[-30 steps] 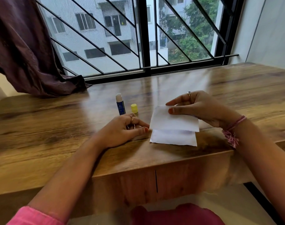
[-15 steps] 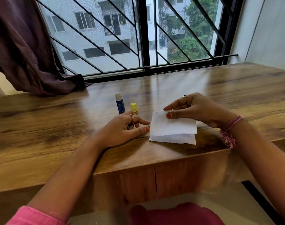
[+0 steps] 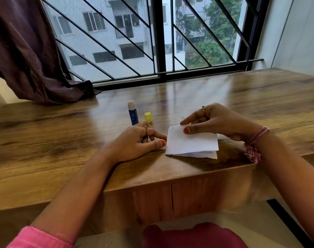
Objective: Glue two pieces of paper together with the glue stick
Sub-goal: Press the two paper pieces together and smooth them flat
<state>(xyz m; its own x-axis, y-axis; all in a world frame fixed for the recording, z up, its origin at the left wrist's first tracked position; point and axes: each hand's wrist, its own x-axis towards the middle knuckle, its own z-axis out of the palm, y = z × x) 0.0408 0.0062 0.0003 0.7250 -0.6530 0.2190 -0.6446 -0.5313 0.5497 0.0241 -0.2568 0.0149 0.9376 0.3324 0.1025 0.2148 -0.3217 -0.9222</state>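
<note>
Bench (image 3: 45,140): wood grain, runs across the view under a barred window (image 3: 158,36). Dark curtain (image 3: 22,51) hangs at far left, its hem resting on the bench.

Right hand (image 3: 218,120): over the right side of the papers, thumb on top of the upper sheet (image 3: 190,140), fingers (image 3: 192,119) curled behind its far edge; pinch grip on that sheet. Ring on 1 finger, pink thread band at the wrist.

Left hand (image 3: 136,142): palm down on the bench just left of the papers, fingers loosely curled, holding nothing; thumb tip touching or just beside the left edge of the paper, cannot tell which. Ring on 1 finger.

Papers: 2 white sheets near the bench's near edge, centre-right. Upper sheet covers most of the lower sheet (image 3: 200,154); only a thin strip of the lower one shows along the near side.

Glue stick (image 3: 133,113): blue body, uncapped, white tip up, standing upright just beyond the left hand.

Cap (image 3: 148,117): yellow, standing just right of the glue stick, apart from it.
</note>
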